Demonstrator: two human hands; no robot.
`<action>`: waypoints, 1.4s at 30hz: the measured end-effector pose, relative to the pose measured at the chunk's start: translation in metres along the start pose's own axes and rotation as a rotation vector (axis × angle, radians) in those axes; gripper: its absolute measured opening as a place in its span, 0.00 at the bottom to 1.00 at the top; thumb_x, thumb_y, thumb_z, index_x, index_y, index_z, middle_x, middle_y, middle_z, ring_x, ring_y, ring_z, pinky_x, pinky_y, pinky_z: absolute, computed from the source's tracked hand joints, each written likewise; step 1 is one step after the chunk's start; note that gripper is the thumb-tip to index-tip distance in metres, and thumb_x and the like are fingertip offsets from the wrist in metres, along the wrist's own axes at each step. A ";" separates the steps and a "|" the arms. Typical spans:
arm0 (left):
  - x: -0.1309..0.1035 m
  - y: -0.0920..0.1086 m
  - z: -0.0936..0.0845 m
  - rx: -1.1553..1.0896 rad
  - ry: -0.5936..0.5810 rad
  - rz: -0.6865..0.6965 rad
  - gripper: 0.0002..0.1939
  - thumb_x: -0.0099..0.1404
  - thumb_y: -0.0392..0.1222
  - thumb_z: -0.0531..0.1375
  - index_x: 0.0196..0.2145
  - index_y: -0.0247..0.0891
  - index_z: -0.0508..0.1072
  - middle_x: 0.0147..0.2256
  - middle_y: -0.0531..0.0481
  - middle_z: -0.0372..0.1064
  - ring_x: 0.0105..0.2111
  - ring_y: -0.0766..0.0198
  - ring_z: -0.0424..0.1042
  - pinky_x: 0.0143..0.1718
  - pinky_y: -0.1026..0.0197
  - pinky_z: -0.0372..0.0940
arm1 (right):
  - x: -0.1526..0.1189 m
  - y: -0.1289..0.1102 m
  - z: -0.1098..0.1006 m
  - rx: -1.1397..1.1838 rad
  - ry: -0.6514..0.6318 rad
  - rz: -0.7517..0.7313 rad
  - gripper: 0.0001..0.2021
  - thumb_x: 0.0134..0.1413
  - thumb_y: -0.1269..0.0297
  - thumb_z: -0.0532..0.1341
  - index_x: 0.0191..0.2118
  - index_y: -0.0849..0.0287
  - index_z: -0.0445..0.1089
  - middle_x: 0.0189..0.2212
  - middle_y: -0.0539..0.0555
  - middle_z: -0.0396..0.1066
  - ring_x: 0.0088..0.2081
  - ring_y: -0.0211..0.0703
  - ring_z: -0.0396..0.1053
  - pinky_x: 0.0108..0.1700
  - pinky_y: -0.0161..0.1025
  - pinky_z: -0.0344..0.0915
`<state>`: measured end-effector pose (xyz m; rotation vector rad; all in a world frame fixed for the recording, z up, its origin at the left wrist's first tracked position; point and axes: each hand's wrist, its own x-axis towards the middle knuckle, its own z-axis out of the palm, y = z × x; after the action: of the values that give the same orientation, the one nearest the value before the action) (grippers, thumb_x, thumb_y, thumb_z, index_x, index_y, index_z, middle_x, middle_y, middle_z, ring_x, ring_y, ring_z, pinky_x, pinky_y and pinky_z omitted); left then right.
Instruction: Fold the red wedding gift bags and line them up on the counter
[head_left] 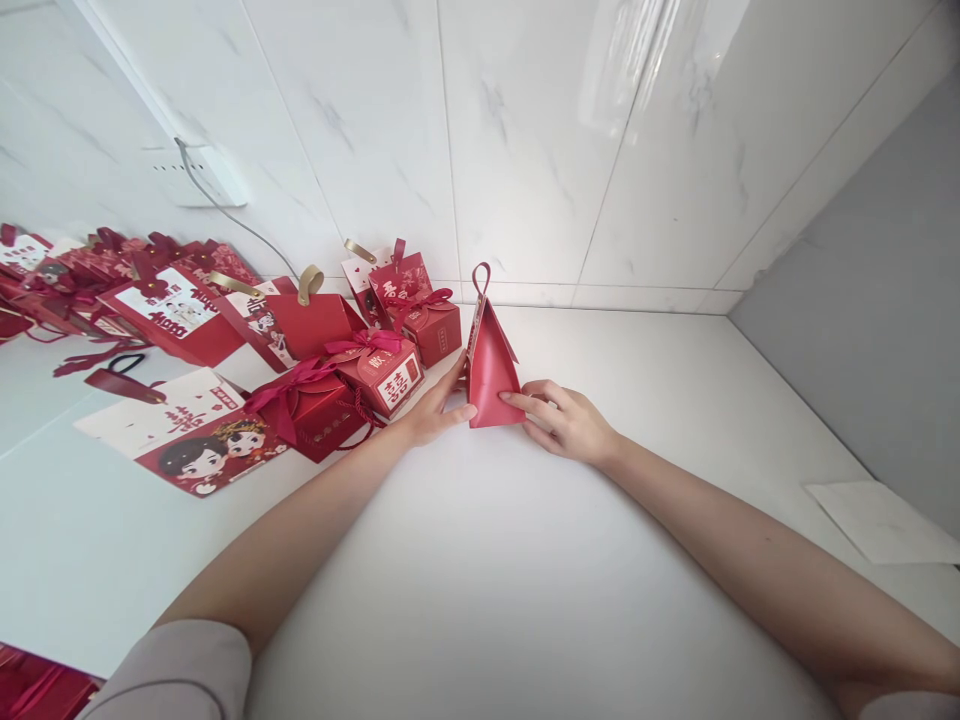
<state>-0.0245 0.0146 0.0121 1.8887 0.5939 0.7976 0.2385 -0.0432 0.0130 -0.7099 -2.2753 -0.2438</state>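
Observation:
A red triangular gift box (495, 380) with a ribbon loop on top stands upright on the white table, its narrow side facing me. My left hand (441, 405) holds it from the left, thumb at the lower front edge and fingers along the printed face, partly hidden. From the right, my right hand (566, 422) grips its lower corner, with the index fingertip pressed against the red side. Just left of my left hand sit a red box with a ribbon bow (384, 375) and a darker red box (319, 410).
More red gift boxes (172, 315) crowd the left side. A flat printed box (214, 450) lies nearer me. A tiled wall (525, 150) bounds the back, with a socket strip (199, 175) and cable. White paper (885, 520) lies at the right edge.

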 end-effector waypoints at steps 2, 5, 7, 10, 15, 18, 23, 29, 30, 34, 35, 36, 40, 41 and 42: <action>0.000 0.000 0.000 0.001 0.000 0.003 0.49 0.61 0.61 0.61 0.70 0.41 0.42 0.68 0.37 0.44 0.60 0.41 0.59 0.62 0.40 0.53 | 0.000 0.000 0.000 0.005 0.004 -0.003 0.25 0.63 0.70 0.54 0.64 0.51 0.54 0.43 0.56 0.64 0.32 0.39 0.67 0.35 0.38 0.71; 0.000 0.000 0.000 0.011 0.001 0.001 0.50 0.61 0.61 0.61 0.70 0.41 0.41 0.69 0.37 0.42 0.62 0.41 0.58 0.63 0.41 0.52 | 0.000 0.001 0.001 0.008 0.002 -0.004 0.25 0.62 0.70 0.54 0.64 0.52 0.54 0.43 0.57 0.64 0.32 0.39 0.67 0.35 0.38 0.70; 0.000 0.000 -0.001 0.018 0.002 -0.003 0.50 0.61 0.61 0.61 0.70 0.41 0.42 0.69 0.37 0.42 0.62 0.40 0.57 0.63 0.41 0.52 | -0.001 0.001 0.001 0.007 -0.001 -0.002 0.25 0.63 0.70 0.54 0.64 0.52 0.55 0.43 0.57 0.64 0.32 0.39 0.67 0.35 0.38 0.70; 0.000 0.000 -0.001 0.022 0.006 0.000 0.49 0.61 0.61 0.61 0.70 0.41 0.42 0.69 0.37 0.43 0.62 0.40 0.57 0.63 0.41 0.53 | 0.000 0.000 0.001 0.008 0.000 0.000 0.25 0.63 0.69 0.54 0.64 0.52 0.55 0.43 0.56 0.64 0.32 0.39 0.67 0.35 0.38 0.70; 0.000 -0.002 -0.001 0.011 0.005 -0.003 0.50 0.60 0.61 0.61 0.70 0.41 0.42 0.69 0.36 0.42 0.62 0.40 0.57 0.62 0.40 0.53 | 0.000 0.000 0.001 0.006 0.001 0.002 0.25 0.63 0.69 0.54 0.64 0.51 0.55 0.43 0.57 0.64 0.33 0.39 0.68 0.35 0.38 0.70; 0.000 -0.002 -0.001 0.015 0.008 0.001 0.51 0.60 0.62 0.61 0.70 0.40 0.41 0.69 0.36 0.41 0.62 0.40 0.58 0.62 0.39 0.53 | -0.001 0.001 0.001 0.004 0.000 0.001 0.25 0.63 0.69 0.54 0.64 0.51 0.55 0.44 0.57 0.64 0.32 0.39 0.68 0.35 0.38 0.70; 0.000 -0.002 -0.001 0.016 0.015 0.004 0.50 0.60 0.61 0.61 0.70 0.41 0.42 0.69 0.37 0.44 0.61 0.40 0.59 0.62 0.39 0.53 | -0.001 0.001 0.001 0.002 -0.005 0.005 0.25 0.63 0.69 0.54 0.64 0.51 0.54 0.44 0.56 0.65 0.32 0.38 0.68 0.35 0.38 0.70; 0.000 0.000 0.000 0.013 0.015 0.021 0.49 0.60 0.61 0.61 0.70 0.41 0.44 0.68 0.36 0.44 0.61 0.40 0.59 0.62 0.39 0.53 | 0.000 0.000 0.001 0.001 -0.007 0.008 0.25 0.63 0.69 0.54 0.64 0.51 0.55 0.43 0.56 0.65 0.32 0.39 0.68 0.35 0.38 0.70; 0.000 -0.001 0.000 0.014 0.014 0.021 0.49 0.60 0.61 0.61 0.70 0.41 0.44 0.68 0.36 0.44 0.61 0.40 0.59 0.62 0.40 0.53 | 0.000 0.000 0.001 0.004 -0.005 0.005 0.25 0.63 0.69 0.54 0.64 0.51 0.55 0.43 0.57 0.65 0.32 0.39 0.67 0.35 0.38 0.70; 0.000 -0.002 0.000 0.025 0.009 0.014 0.49 0.61 0.61 0.61 0.70 0.40 0.43 0.68 0.36 0.44 0.62 0.40 0.58 0.62 0.41 0.53 | 0.000 0.000 0.001 0.012 0.003 0.000 0.25 0.63 0.70 0.54 0.64 0.51 0.54 0.43 0.57 0.64 0.32 0.39 0.68 0.35 0.38 0.70; -0.001 -0.002 0.000 0.026 0.009 0.014 0.49 0.61 0.61 0.61 0.70 0.40 0.43 0.68 0.36 0.44 0.62 0.40 0.58 0.62 0.41 0.53 | -0.001 0.000 0.001 0.012 0.004 0.001 0.25 0.63 0.69 0.53 0.65 0.51 0.54 0.43 0.57 0.64 0.32 0.39 0.68 0.35 0.38 0.71; -0.001 -0.002 0.000 0.027 0.010 0.015 0.49 0.60 0.61 0.61 0.70 0.40 0.43 0.68 0.36 0.44 0.62 0.40 0.57 0.63 0.41 0.53 | -0.001 0.001 0.001 0.011 0.002 0.003 0.25 0.63 0.69 0.53 0.65 0.51 0.54 0.44 0.57 0.65 0.32 0.39 0.68 0.35 0.38 0.71; 0.000 -0.002 -0.001 0.029 0.021 0.012 0.50 0.60 0.61 0.62 0.70 0.41 0.44 0.68 0.36 0.44 0.62 0.39 0.57 0.62 0.41 0.53 | -0.001 0.001 0.001 0.012 -0.001 0.005 0.25 0.63 0.69 0.53 0.65 0.51 0.54 0.44 0.56 0.65 0.32 0.39 0.68 0.35 0.38 0.71; 0.000 -0.002 -0.001 0.030 0.022 0.011 0.50 0.59 0.61 0.62 0.70 0.41 0.44 0.68 0.36 0.44 0.62 0.39 0.58 0.62 0.41 0.53 | 0.000 0.001 0.001 0.012 -0.001 0.006 0.25 0.63 0.69 0.53 0.65 0.51 0.54 0.44 0.56 0.65 0.32 0.38 0.68 0.35 0.38 0.71; 0.000 -0.002 -0.001 0.031 0.020 0.009 0.50 0.59 0.61 0.62 0.70 0.41 0.44 0.68 0.36 0.44 0.62 0.39 0.58 0.62 0.41 0.53 | 0.000 0.000 0.001 0.011 -0.001 0.007 0.25 0.63 0.69 0.53 0.65 0.51 0.54 0.44 0.56 0.65 0.32 0.39 0.68 0.35 0.38 0.71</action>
<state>-0.0255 0.0162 0.0106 1.9145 0.6140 0.8184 0.2385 -0.0426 0.0123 -0.7121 -2.2732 -0.2275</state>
